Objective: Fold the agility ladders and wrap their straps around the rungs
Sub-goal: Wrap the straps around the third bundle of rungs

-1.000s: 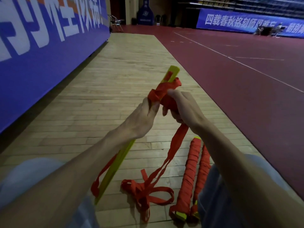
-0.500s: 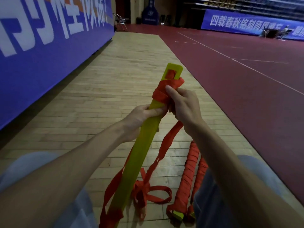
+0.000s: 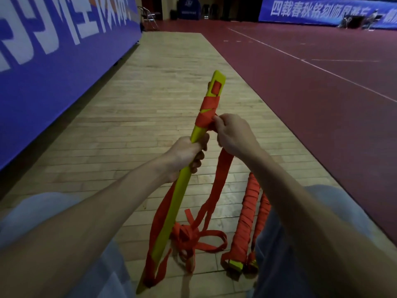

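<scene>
left hand (image 3: 187, 153) grips flat yellow rungs (image 3: 182, 183) (woven strap (image 3: 206, 118)).

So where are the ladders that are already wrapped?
The wrapped ladders lie side by side on the wooden floor, lower right in the head view, between the loose strap and the person's right leg.

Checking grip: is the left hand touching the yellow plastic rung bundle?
Touching. The head view shows the left hand gripping the yellow plastic rung bundle below the red fabric strap wraps.

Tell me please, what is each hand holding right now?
Left hand: gripping the yellow rungs.
Right hand: pinching the red strap.
</scene>
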Action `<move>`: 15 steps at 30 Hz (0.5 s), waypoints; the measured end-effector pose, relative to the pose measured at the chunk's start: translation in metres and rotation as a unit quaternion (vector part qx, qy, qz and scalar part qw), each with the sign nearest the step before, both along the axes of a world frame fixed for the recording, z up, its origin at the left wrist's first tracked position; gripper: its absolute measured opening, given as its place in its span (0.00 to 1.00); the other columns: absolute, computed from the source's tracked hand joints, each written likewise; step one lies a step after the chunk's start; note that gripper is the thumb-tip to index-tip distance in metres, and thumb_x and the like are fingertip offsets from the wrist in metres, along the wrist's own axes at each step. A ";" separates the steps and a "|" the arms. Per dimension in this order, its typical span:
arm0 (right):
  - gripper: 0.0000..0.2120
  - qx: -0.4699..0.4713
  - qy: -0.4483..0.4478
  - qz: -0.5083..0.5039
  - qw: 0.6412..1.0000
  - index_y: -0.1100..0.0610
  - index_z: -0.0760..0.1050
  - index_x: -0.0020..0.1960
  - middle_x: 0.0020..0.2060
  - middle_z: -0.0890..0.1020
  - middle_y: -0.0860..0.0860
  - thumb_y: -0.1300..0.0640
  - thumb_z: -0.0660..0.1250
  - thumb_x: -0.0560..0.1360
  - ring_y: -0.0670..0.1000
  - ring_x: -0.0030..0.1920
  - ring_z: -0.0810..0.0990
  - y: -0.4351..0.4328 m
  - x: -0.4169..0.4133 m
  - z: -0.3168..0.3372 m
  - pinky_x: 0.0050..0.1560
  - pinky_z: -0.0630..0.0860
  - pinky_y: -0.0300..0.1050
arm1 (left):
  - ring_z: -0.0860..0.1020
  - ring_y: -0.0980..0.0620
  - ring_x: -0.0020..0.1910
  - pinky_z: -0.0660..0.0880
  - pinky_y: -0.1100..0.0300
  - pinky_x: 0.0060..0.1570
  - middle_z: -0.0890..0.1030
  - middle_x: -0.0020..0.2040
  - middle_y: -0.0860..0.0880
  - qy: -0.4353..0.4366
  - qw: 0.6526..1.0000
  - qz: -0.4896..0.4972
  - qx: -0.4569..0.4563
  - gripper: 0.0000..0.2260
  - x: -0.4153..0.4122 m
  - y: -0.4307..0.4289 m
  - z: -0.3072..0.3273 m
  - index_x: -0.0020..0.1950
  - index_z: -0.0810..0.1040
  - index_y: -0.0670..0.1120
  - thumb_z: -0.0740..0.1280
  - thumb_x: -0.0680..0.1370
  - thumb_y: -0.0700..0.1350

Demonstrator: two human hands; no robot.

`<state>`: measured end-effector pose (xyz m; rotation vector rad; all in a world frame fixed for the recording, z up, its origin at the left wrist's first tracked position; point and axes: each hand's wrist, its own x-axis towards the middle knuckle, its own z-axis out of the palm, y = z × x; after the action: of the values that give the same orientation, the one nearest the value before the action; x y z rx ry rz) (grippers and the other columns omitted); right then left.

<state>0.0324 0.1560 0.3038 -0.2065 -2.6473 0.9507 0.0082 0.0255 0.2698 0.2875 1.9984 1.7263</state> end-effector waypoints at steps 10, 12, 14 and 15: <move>0.11 -0.056 -0.110 0.022 0.992 0.56 0.80 0.40 0.38 0.82 0.53 0.66 0.62 0.76 0.53 0.42 0.81 0.014 0.004 0.002 0.40 0.78 0.43 | 0.73 0.47 0.50 0.71 0.49 0.50 0.69 0.59 0.42 0.253 0.938 -0.025 -0.235 0.18 -0.001 0.005 -0.012 0.65 0.60 0.47 0.55 0.82 0.57; 0.11 -0.160 -0.086 0.017 0.983 0.57 0.81 0.40 0.36 0.83 0.52 0.68 0.64 0.76 0.51 0.41 0.83 0.023 0.007 0.006 0.46 0.82 0.46 | 0.71 0.47 0.59 0.70 0.50 0.58 0.68 0.64 0.44 0.316 0.920 -0.034 -0.229 0.19 -0.004 0.003 -0.013 0.72 0.57 0.48 0.54 0.83 0.54; 0.10 -0.213 -0.087 0.030 0.973 0.60 0.83 0.46 0.36 0.85 0.52 0.69 0.65 0.77 0.49 0.40 0.84 0.029 0.009 0.008 0.44 0.83 0.40 | 0.67 0.47 0.68 0.66 0.51 0.65 0.64 0.71 0.45 0.350 0.909 -0.030 -0.224 0.25 -0.007 0.002 -0.011 0.78 0.50 0.51 0.53 0.84 0.56; 0.11 -0.213 -0.091 0.034 0.972 0.61 0.83 0.48 0.38 0.86 0.52 0.70 0.63 0.78 0.48 0.40 0.84 0.030 0.011 0.009 0.41 0.81 0.36 | 0.66 0.47 0.70 0.64 0.52 0.66 0.63 0.73 0.46 0.354 0.909 -0.031 -0.218 0.26 -0.008 0.001 -0.010 0.78 0.48 0.52 0.53 0.83 0.56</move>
<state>0.0429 0.1864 0.3123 -0.3149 -2.5887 1.5879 0.0005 0.0265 0.2603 0.9076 2.7710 1.1589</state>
